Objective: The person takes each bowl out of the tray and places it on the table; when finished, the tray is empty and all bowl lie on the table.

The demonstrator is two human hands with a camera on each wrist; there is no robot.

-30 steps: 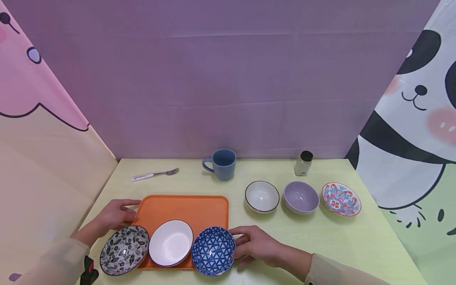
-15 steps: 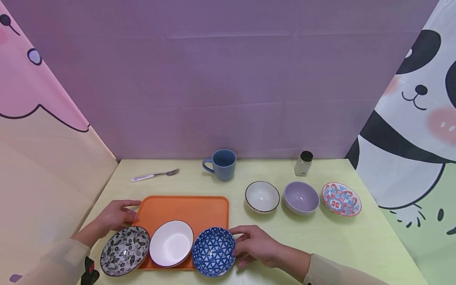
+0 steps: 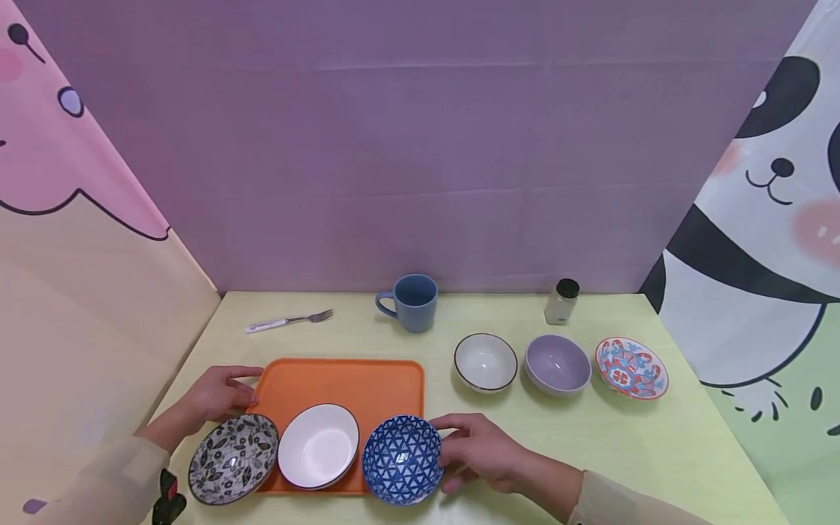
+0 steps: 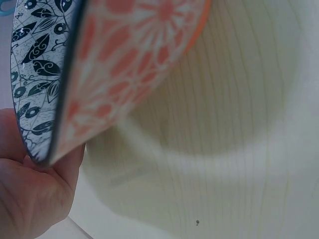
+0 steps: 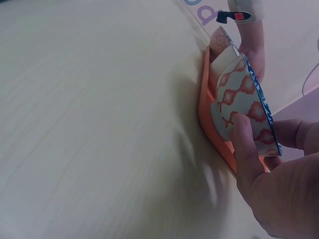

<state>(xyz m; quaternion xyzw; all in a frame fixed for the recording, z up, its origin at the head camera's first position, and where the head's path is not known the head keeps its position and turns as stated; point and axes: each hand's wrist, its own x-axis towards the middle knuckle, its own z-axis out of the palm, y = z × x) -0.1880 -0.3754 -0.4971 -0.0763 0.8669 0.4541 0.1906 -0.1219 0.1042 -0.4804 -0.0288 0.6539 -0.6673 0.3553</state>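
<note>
My left hand [image 3: 219, 394] is at the left edge of the orange tray [image 3: 354, 375], index finger stretched along its corner. Just in front of it tilts a black-and-white floral bowl [image 3: 232, 459], which overhangs the tray edge. In the left wrist view this bowl [image 4: 37, 64] covers most of my fingers, so I cannot tell whether they grip anything. My right hand [image 3: 482, 448] pinches the right rim of a blue triangle-patterned bowl [image 3: 402, 459]; in the right wrist view the thumb lies on its red-patterned outside [image 5: 239, 94]. Between both bowls a white bowl [image 3: 319, 446] leans on the tray.
Behind the tray lie a fork [image 3: 289, 321] and a blue mug [image 3: 415, 306]. To the right stand a dark-rimmed white bowl [image 3: 485, 362], a purple bowl [image 3: 558, 364] and a red-blue patterned dish [image 3: 632, 368]. A black-lidded jar [image 3: 561, 302] is at the back right.
The blue bowl has shifted slightly right with my right hand, opening a small gap beside the white bowl. The left hand stays at the tray edge; the whole view has shifted a little.
</note>
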